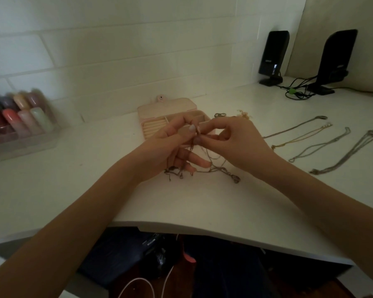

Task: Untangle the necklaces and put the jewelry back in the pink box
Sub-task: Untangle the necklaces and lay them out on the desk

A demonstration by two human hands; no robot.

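While blurred nail polish bottles [19, 117] sit by the desk's left edge, the left hand [170, 151] and right hand [235, 143] pinch tangled necklaces [202, 168], seemingly mid-desk before the open pink box [170, 119]; four straightened chains [323, 145] lie rightward.

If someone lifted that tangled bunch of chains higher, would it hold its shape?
Probably not. The tangled chains hang limp from both hands' pinch, so they would likely sag and swing. The strands look thin, so probably light. Loops trailing on the desk might snag.
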